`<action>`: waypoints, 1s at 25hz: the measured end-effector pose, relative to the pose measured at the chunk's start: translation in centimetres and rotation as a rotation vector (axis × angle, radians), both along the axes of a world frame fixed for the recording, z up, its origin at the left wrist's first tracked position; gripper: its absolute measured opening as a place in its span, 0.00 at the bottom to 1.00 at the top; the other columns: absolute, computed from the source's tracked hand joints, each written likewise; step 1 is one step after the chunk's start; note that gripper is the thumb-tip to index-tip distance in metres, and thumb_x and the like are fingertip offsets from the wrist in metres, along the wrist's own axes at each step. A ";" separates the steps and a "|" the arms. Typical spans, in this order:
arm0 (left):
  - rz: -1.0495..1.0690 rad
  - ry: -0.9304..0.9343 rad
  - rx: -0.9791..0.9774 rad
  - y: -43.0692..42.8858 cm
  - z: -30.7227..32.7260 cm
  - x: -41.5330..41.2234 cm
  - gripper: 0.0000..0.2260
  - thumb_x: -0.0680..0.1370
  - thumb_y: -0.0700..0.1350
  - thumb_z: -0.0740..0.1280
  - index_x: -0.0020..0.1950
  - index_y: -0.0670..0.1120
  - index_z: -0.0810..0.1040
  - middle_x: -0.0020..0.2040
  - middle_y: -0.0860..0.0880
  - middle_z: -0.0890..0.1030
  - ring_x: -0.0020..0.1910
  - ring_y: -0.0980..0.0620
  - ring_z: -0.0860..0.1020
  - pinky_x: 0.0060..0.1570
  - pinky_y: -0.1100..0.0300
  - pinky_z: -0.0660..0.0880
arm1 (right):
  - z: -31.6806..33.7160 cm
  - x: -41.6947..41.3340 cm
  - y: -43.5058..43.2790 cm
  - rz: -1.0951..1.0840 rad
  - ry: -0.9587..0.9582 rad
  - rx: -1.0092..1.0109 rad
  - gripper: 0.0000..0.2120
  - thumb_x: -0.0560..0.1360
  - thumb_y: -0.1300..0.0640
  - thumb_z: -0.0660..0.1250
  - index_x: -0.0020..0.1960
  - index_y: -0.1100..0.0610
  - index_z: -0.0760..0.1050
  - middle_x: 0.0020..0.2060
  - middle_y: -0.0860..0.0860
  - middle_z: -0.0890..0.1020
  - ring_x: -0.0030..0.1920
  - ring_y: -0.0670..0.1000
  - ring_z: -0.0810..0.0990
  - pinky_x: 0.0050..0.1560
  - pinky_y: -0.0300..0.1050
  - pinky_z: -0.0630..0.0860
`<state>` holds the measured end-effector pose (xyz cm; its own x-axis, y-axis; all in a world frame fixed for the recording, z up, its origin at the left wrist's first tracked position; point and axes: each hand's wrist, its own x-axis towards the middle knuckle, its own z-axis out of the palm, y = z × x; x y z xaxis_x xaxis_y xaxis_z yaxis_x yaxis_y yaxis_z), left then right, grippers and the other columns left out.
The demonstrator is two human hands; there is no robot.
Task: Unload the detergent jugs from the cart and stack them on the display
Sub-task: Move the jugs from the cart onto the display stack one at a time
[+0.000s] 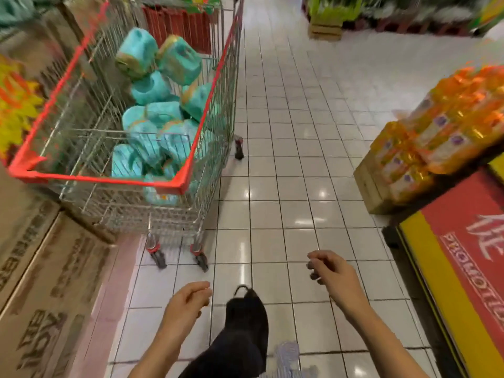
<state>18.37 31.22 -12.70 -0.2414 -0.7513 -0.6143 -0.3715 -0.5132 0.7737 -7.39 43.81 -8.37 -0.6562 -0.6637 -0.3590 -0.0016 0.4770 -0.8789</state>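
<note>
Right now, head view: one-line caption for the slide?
Empty left hand and right hand hover short of the red-rimmed wire cart piled with teal detergent jugs, on a white-tiled floor.

Detergent jugs (163, 113): teal plastic with tan/gold caps and labels, blurred. Ten or so visible, in a loose heap, tilted or on their sides and leaning on each other. Can't tell if any stands upright. All are inside the cart (95, 179), piled toward its right wall. Cart: silver wire basket, red rim, castors on white tile. Its near end sits ahead and to the left of the left hand (185, 301) fingers, apart from them, and farther still from the right hand (332, 271) fingers. Heap is well apart from both sets of fingers.
</note>
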 end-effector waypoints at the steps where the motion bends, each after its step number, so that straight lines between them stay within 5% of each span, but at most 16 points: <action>1: -0.028 0.000 -0.002 -2.7 -0.1 -2.3 0.05 0.77 0.42 0.69 0.52 0.48 0.81 0.48 0.47 0.84 0.50 0.49 0.81 0.43 0.60 0.73 | 0.0 -2.0 -2.4 -0.003 -0.002 0.009 0.08 0.77 0.66 0.63 0.49 0.57 0.79 0.41 0.56 0.83 0.37 0.49 0.79 0.34 0.29 0.74; 5: -0.174 0.039 -0.063 -12.6 2.4 -10.8 0.06 0.79 0.42 0.67 0.54 0.49 0.80 0.47 0.45 0.83 0.50 0.46 0.81 0.47 0.57 0.74 | 1.0 -8.8 -9.5 -0.019 0.009 0.018 0.08 0.79 0.63 0.63 0.53 0.56 0.79 0.44 0.53 0.82 0.41 0.47 0.81 0.36 0.30 0.74; 11: -0.191 0.186 -0.184 -24.8 7.3 -23.2 0.07 0.77 0.40 0.68 0.53 0.51 0.80 0.47 0.52 0.83 0.47 0.55 0.80 0.44 0.65 0.74 | -0.7 -17.7 -15.8 -0.083 -0.039 0.120 0.08 0.78 0.61 0.63 0.55 0.56 0.79 0.45 0.53 0.83 0.42 0.50 0.82 0.39 0.34 0.74; 19: 0.132 0.213 -0.257 -37.0 9.4 -32.8 0.08 0.78 0.37 0.66 0.53 0.48 0.80 0.45 0.53 0.85 0.47 0.57 0.81 0.46 0.66 0.76 | -0.4 -31.7 -34.5 0.162 -0.020 0.147 0.08 0.78 0.64 0.63 0.51 0.56 0.80 0.41 0.55 0.83 0.38 0.49 0.81 0.36 0.32 0.75; 25: 0.604 0.261 -0.374 -45.9 12.0 -34.5 0.06 0.77 0.39 0.67 0.52 0.48 0.81 0.45 0.51 0.84 0.46 0.56 0.80 0.50 0.59 0.74 | 8.4 -35.5 -55.1 0.531 0.085 -0.223 0.09 0.77 0.64 0.65 0.49 0.52 0.80 0.39 0.52 0.83 0.37 0.43 0.81 0.39 0.33 0.77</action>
